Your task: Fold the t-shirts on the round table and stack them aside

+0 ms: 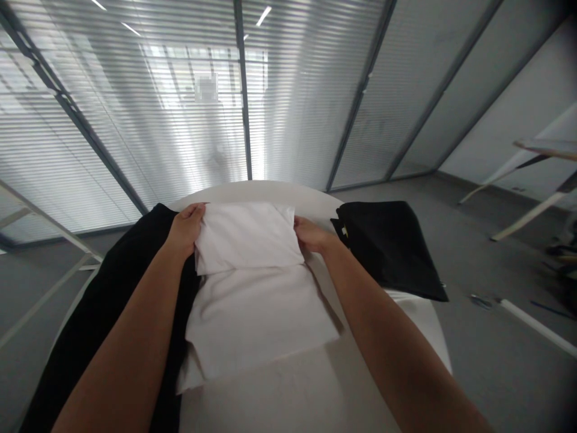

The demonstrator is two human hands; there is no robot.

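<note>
A white garment [256,319] lies on the round white table [288,191], its far part folded over into a band toward me. My left hand [187,230] is closed on the left edge of that folded band, near its far corner. At the opposite edge, my right hand [311,233] pinches the cloth, with the fingertips partly hidden behind it. Some creases run across the lower layer, and its left corner sticks out. What kind of garment it is I cannot tell.
Black cloth [99,300] drapes over the table's left side, beneath my left arm. A flat black item [387,246], perhaps a bag, lies at the right edge and overhangs it. Behind stands a glass partition [297,120] with blinds. Table legs [527,216] and a white pole [536,325] are at right.
</note>
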